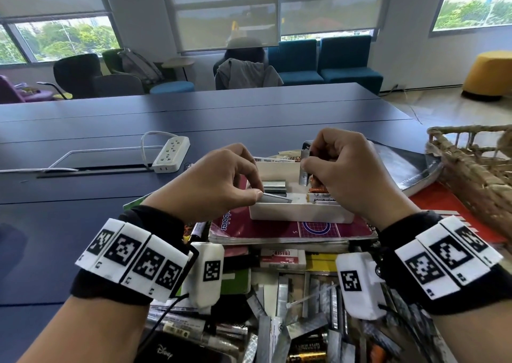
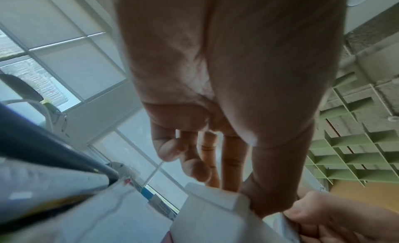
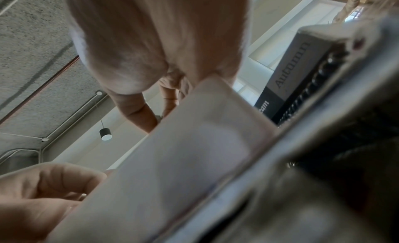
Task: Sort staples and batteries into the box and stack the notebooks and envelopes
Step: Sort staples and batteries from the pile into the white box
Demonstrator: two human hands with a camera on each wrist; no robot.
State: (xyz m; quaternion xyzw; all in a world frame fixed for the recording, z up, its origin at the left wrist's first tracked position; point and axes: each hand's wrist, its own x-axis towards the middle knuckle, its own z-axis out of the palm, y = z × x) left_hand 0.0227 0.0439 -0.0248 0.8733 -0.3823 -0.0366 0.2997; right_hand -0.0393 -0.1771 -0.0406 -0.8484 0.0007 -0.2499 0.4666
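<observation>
Foreground heap: loose staple strips [image 1: 313, 293] and batteries [image 1: 307, 353] lie unsorted nearest the viewer, mixed with markers and an eraser [image 1: 282, 258].
Box position: white box [image 1: 302, 213] sits on a maroon notebook [image 1: 277, 231], which tops a rough pile of other books; a dark spiral notebook [image 1: 407, 166] lies apart to the right, beside a woven basket [image 1: 476, 168].
Box contents: staple blocks at the left end, batteries at the right.
Left hand: left hand [image 1: 219, 180] has fingers curled, thumb and forefinger pinching a staple strip [image 1: 277, 198] at the near-left rim of the box.
Right hand: right hand [image 1: 352, 171] is closed round a grey upright item [image 1: 304, 168], seemingly a battery, over the far-right part of the box; identity not certain.
Step in hand: judged to be depositing both items.
Method advised: lower each item flat into its own end before letting go; keep staples with staples; avoid nudging the box, since its footing on the pile looks uneven.
Head view only: contents of the box and both grips.
Left wrist view only: underside of the left hand's curled fingers [image 2: 194, 168] above the box corner; the strip itself is hidden.
Right wrist view only: the word "Autumn" on the dark notebook; the held item is blocked by the box wall.
</observation>
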